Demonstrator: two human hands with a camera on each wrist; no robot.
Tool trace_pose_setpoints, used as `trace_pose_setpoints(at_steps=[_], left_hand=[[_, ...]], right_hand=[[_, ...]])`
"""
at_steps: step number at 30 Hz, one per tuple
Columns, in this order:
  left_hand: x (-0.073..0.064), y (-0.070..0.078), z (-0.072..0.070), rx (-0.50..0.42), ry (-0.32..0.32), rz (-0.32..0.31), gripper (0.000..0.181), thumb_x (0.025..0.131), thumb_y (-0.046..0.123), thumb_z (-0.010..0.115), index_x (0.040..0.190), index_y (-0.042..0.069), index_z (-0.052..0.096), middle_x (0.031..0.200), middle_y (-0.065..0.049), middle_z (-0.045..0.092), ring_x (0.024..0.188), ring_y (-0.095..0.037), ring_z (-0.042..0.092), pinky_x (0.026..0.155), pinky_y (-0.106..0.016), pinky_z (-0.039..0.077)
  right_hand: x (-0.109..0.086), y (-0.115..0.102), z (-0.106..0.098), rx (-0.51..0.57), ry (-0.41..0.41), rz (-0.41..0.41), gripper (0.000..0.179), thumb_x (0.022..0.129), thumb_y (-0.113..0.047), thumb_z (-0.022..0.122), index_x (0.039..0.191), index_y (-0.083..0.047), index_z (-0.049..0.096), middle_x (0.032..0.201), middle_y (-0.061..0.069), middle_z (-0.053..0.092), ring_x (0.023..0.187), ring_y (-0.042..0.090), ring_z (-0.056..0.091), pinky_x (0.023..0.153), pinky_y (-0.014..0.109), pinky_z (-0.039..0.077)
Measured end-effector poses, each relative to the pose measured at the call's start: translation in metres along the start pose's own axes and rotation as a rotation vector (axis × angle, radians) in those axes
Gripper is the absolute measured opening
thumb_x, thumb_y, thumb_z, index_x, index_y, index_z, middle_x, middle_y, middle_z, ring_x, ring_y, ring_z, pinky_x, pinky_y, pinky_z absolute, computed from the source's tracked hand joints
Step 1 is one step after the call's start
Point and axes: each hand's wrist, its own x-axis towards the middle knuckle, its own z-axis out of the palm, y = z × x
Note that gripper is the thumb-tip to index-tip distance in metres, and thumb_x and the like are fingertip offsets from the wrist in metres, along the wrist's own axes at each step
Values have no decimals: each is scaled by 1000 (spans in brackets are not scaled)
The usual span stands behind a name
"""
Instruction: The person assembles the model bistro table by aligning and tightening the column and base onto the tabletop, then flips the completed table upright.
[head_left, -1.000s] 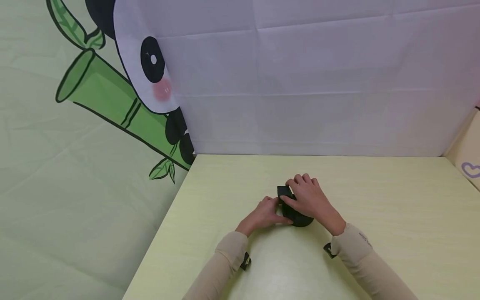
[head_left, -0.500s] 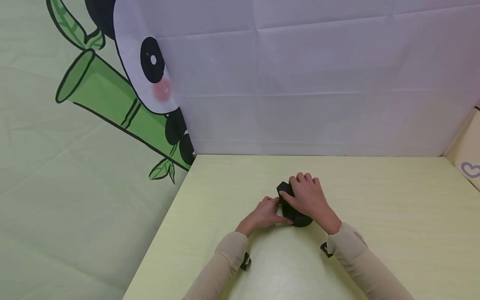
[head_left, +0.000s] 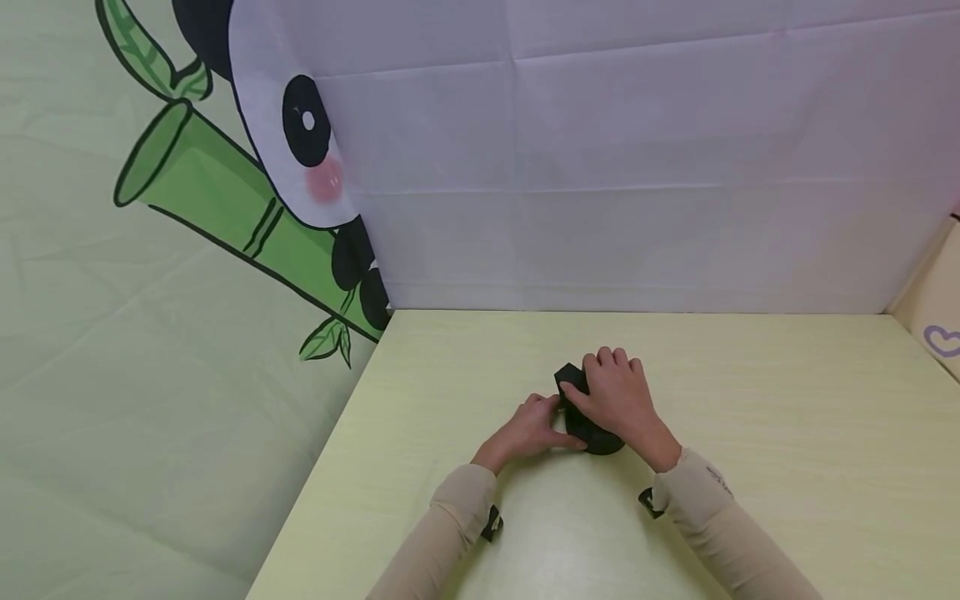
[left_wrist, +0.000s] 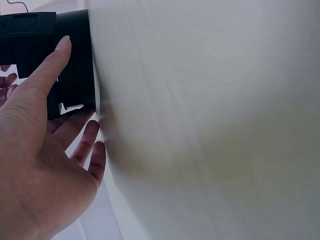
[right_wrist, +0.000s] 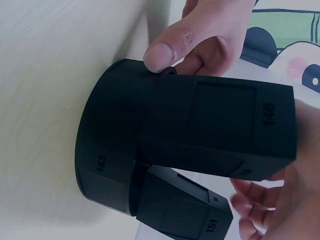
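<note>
Left hand (head_left: 527,429) holds black object (head_left: 594,437) low on its left side; right hand (head_left: 621,398) grips its upper part. Object sits on pale table (head_left: 795,433). Pale cloth (head_left: 637,167) behind, green bamboo print (head_left: 225,187) at left.

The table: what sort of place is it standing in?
Probably an indoor workspace, perhaps a staged booth: a pale table, a creased cloth behind it, and cartoon bamboo on the left.
</note>
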Motion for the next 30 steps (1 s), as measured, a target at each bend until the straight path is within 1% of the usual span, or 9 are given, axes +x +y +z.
trace_pose_setpoints(at_steps=[5, 8, 10, 12, 14, 17, 20, 25, 30], left_hand=[[1, 0, 0, 1, -1, 6, 83, 83, 48, 87, 149, 9, 55, 125, 0, 67, 119, -23, 48, 94, -35, 45], [1, -1, 1, 9, -3, 4, 84, 83, 49, 87, 150, 9, 54, 130, 0, 66, 121, -23, 48, 95, -35, 45], [1, -1, 1, 13, -2, 2, 84, 84, 49, 86, 151, 10, 53, 133, 0, 65, 122, -23, 48, 97, -36, 45], [1, -1, 1, 9, -2, 1, 84, 84, 49, 86, 151, 10, 53, 135, 0, 64, 123, -23, 48, 97, -37, 44], [1, -1, 0, 3, -3, 5, 84, 84, 48, 86, 151, 11, 53, 138, 1, 63, 122, -23, 48, 97, -37, 44], [0, -1, 0, -1, -7, 11, 84, 84, 48, 86, 153, 12, 52, 141, 2, 61, 122, -22, 47, 97, -36, 44], [1, -2, 1, -1, -11, 10, 84, 84, 48, 86, 153, 12, 52, 142, 2, 61, 123, -22, 47, 98, -36, 44], [1, -1, 0, 4, -10, 4, 84, 84, 48, 86, 152, 12, 52, 143, 2, 60, 124, -23, 47, 99, -38, 44], [2, -2, 1, 4, -9, 9, 83, 85, 49, 85, 152, 13, 52, 142, 2, 61, 124, -23, 47, 100, -38, 43]], right_hand=[[-1, -2, -3, -24, -7, 46, 50, 90, -47, 76, 87, 1, 62, 86, 19, 56, 88, 40, 54, 74, 52, 42], [-1, -1, -6, 7, -63, 38, 49, 92, -45, 75, 105, 2, 67, 96, 20, 58, 94, 41, 52, 79, 54, 40], [-1, 0, -8, 39, -112, 8, 48, 94, -38, 74, 120, 1, 67, 104, 20, 58, 99, 41, 50, 81, 55, 39], [0, 1, -8, 52, -143, -25, 49, 95, -34, 74, 130, 0, 65, 109, 21, 57, 101, 41, 48, 82, 56, 38], [0, 2, -9, 41, -145, -42, 49, 95, -34, 75, 128, 1, 65, 107, 20, 57, 99, 40, 47, 81, 56, 37], [0, 4, -8, 17, -122, -24, 50, 94, -39, 77, 118, 3, 65, 99, 19, 55, 96, 39, 47, 79, 53, 37], [0, 6, -8, 30, -115, -6, 51, 94, -41, 77, 119, 3, 65, 99, 19, 55, 97, 39, 47, 79, 53, 36], [1, 6, -8, 85, -126, -31, 44, 99, -32, 72, 125, 3, 66, 111, 22, 59, 105, 43, 50, 85, 57, 42], [0, 5, -7, 42, -89, -33, 38, 99, -28, 72, 117, 6, 67, 104, 21, 62, 97, 41, 55, 82, 56, 46]])
